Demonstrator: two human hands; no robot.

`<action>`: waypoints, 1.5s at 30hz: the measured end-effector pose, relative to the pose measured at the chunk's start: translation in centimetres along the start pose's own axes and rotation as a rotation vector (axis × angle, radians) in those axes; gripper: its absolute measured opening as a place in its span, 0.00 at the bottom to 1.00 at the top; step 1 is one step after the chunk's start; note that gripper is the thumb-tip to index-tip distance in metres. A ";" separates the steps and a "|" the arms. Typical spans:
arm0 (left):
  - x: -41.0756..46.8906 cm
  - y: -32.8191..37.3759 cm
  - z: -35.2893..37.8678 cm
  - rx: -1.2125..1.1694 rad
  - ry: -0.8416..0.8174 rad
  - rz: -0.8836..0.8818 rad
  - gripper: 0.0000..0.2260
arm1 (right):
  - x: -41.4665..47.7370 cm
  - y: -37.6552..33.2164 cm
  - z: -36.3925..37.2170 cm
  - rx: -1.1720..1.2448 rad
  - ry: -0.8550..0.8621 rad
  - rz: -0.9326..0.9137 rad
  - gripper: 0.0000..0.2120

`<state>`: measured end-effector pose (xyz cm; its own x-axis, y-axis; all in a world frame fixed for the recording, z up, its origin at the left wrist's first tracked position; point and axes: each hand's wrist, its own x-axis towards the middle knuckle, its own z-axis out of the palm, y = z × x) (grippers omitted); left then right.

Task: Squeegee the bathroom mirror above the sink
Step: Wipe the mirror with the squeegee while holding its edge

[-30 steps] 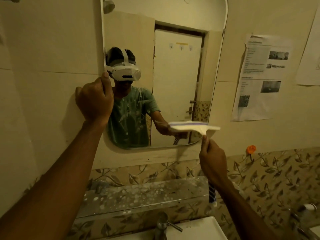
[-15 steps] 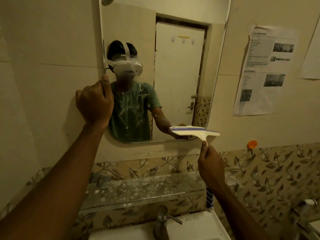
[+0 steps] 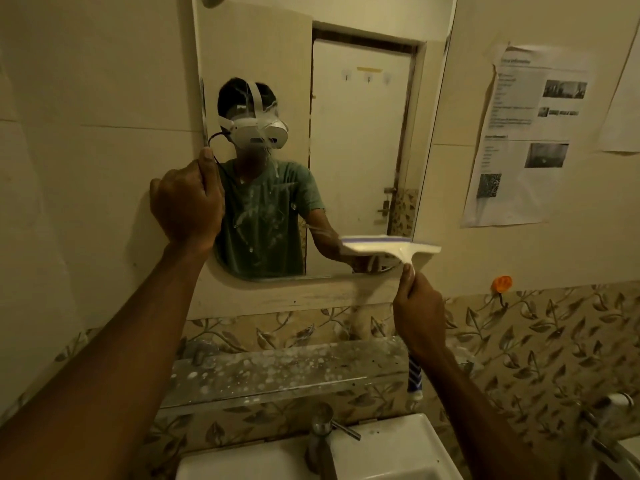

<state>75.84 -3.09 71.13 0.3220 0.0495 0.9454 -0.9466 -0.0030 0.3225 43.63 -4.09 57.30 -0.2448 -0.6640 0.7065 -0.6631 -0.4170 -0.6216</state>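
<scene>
The mirror (image 3: 360, 140) hangs on the tiled wall above the white sink (image 3: 398, 455), with white streaks running down its left half. My left hand (image 3: 187, 202) grips the mirror's left edge, fingers curled around it. My right hand (image 3: 417, 313) is closed on the handle of a white squeegee (image 3: 391, 247) with a blue strip along its blade. The blade lies level against the mirror's lower right corner, its right end past the mirror's edge over the wall.
A glass shelf (image 3: 284, 372) spotted with white drops sits under the mirror. A metal tap (image 3: 322, 438) stands at the sink. A blue-and-white tube (image 3: 415, 379) hangs by my right wrist. Paper sheets (image 3: 530, 133) and an orange hook (image 3: 502, 284) are on the right wall.
The squeegee blade has slid down the mirror's right part to its lower corner. My left hand has stayed on the mirror's left edge.
</scene>
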 end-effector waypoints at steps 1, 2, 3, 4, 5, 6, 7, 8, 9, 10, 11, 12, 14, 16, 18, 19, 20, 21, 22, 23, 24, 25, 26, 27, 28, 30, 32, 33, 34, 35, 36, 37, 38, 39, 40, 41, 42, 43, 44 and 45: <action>0.0 0.0 0.0 -0.001 0.000 -0.002 0.26 | -1.0 0.6 0.3 -0.005 0.000 0.016 0.22; 0.0 0.0 -0.1 -0.002 -0.004 -0.006 0.26 | -1.8 1.0 0.6 -0.016 0.001 0.029 0.22; 0.0 0.1 -0.1 -0.004 -0.013 -0.013 0.26 | -2.5 1.3 0.9 -0.029 -0.001 0.041 0.21; 0.0 0.1 -0.1 -0.005 -0.023 -0.018 0.26 | -3.1 1.4 1.0 -0.037 -0.006 0.049 0.20; 0.0 0.2 -0.2 -0.007 -0.033 -0.021 0.26 | -3.7 1.5 1.1 -0.035 -0.013 0.049 0.19; 0.0 0.2 -0.3 -0.008 -0.041 -0.021 0.27 | -4.1 1.6 1.2 -0.034 -0.023 0.046 0.19; 0.0 0.3 -0.4 -0.007 -0.051 -0.022 0.27 | -4.4 1.7 1.3 -0.042 -0.037 0.042 0.19; 0.1 0.3 -0.5 -0.007 -0.062 -0.021 0.27 | -4.7 1.8 1.4 -0.061 -0.055 0.049 0.22; 0.2 0.3 -0.6 -0.008 -0.072 -0.019 0.27 | -4.9 2.1 1.5 -0.076 -0.070 0.063 0.24; 0.3 0.2 -0.7 -0.012 -0.084 -0.017 0.27 | -5.0 2.2 1.6 -0.076 -0.077 0.082 0.25; 0.3 0.2 -0.8 -0.019 -0.098 -0.018 0.27 | -5.0 2.2 1.7 -0.066 -0.078 0.101 0.25; 0.4 0.1 -1.0 -0.027 -0.110 -0.018 0.28 | -4.9 2.0 1.6 -0.054 -0.071 0.109 0.25; 0.6 0.0 -1.3 -0.037 -0.130 -0.008 0.28 | -4.4 1.1 1.2 -0.024 -0.039 0.095 0.23; 1.1 -0.3 -1.7 -0.034 -0.161 0.012 0.28 | -3.3 -0.3 0.6 0.019 -0.015 0.075 0.21; 2.0 -0.5 -1.9 -0.033 -0.221 -0.002 0.30 | -1.6 -2.2 -0.3 0.090 0.009 0.042 0.18; 2.5 -0.5 -2.0 -0.046 -0.242 -0.025 0.31 | -0.5 -3.2 -0.8 0.119 0.015 0.029 0.17; 3.1 -0.3 -2.2 -0.069 -0.243 -0.053 0.31 | 0.7 -4.2 -1.2 0.130 0.012 0.019 0.16; 3.8 -0.1 -2.3 -0.090 -0.226 -0.081 0.30 | 1.9 -5.3 -1.7 0.135 0.008 0.012 0.16; 4.6 0.2 -2.4 -0.105 -0.199 -0.099 0.29 | 3.1 -6.4 -2.2 0.146 0.006 0.004 0.17; 5.4 0.5 -2.4 -0.116 -0.176 -0.107 0.28 | 4.3 -7.5 -2.7 0.174 0.009 -0.004 0.18; 6.4 1.0 -2.4 -0.129 -0.161 -0.103 0.27 | 5.7 -8.7 -3.2 0.209 0.013 -0.016 0.18; 7.5 1.5 -2.4 -0.143 -0.153 -0.093 0.26 | 7.0 -10.0 -3.6 0.238 0.020 -0.033 0.18; 8.7 2.0 -2.4 -0.159 -0.147 -0.083 0.24 | 8.4 -11.3 -4.0 0.254 0.034 -0.051 0.18; 10.0 2.6 -2.4 -0.179 -0.143 -0.078 0.23 | 9.9 -12.5 -4.4 0.261 0.052 -0.069 0.18; 11.3 3.3 -2.3 -0.202 -0.141 -0.078 0.22 | 11.5 -13.8 -4.6 0.264 0.075 -0.089 0.19; 13.6 4.5 -2.0 -0.235 -0.143 -0.086 0.19 | 14.5 -16.3 -5.2 0.253 0.114 -0.141 0.21; 15.2 5.4 -1.5 -0.239 -0.141 -0.097 0.18 | 17.3 -18.7 -5.7 0.252 0.135 -0.193 0.23; 15.7 5.6 -1.2 -0.236 -0.139 -0.100 0.18 | 18.7 -19.8 -6.0 0.255 0.148 -0.207 0.23; 16.0 5.7 -1.0 -0.235 -0.141 -0.103 0.19 | 20.0 -20.9 -6.2 0.249 0.165 -0.213 0.24; 16.2 5.8 -0.8 -0.237 -0.150 -0.104 0.19 | 21.3 -21.9 -6.5 0.231 0.182 -0.211 0.24; 16.3 5.6 -0.6 -0.242 -0.163 -0.101 0.20 | 22.5 -22.9 -6.7 0.206 0.197 -0.208 0.24; 16.5 5.5 -0.5 -0.247 -0.174 -0.090 0.20 | 23.6 -23.8 -6.9 0.184 0.209 -0.208 0.24; 16.6 5.3 -0.4 -0.253 -0.180 -0.077 0.21 | 24.6 -24.7 -7.0 0.171 0.219 -0.214 0.25; 16.7 5.1 -0.3 -0.258 -0.182 -0.066 0.22 | 25.5 -25.5 -7.1 0.164 0.227 -0.224 0.25; 16.7 4.9 -0.3 -0.261 -0.180 -0.061 0.22 | 26.2 -26.2 -7.3 0.159 0.236 -0.236 0.25; 16.6 4.8 -0.2 -0.262 -0.173 -0.060 0.22 | 26.7 -26.8 -7.5 0.156 0.244 -0.247 0.25; 16.5 4.9 -0.2 -0.260 -0.164 -0.061 0.22 | 27.1 -27.2 -7.7 0.152 0.247 -0.253 0.25; 16.3 4.9 -0.1 -0.255 -0.153 -0.061 0.21 | 27.2 -27.4 -7.8 0.150 0.241 -0.253 0.25; 16.2 5.0 -0.1 -0.251 -0.142 -0.062 0.21 | 27.0 -27.4 -7.8 0.147 0.224 -0.248 0.24; 16.1 5.1 0.0 -0.249 -0.130 -0.062 0.21 | 26.6 -27.1 -7.6 0.138 0.201 -0.247 0.24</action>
<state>76.20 -2.30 87.99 0.3641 -0.0870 0.9273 -0.8951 0.2426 0.3742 49.74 -5.70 95.51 -0.2327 -0.4030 0.8851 -0.6210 -0.6389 -0.4541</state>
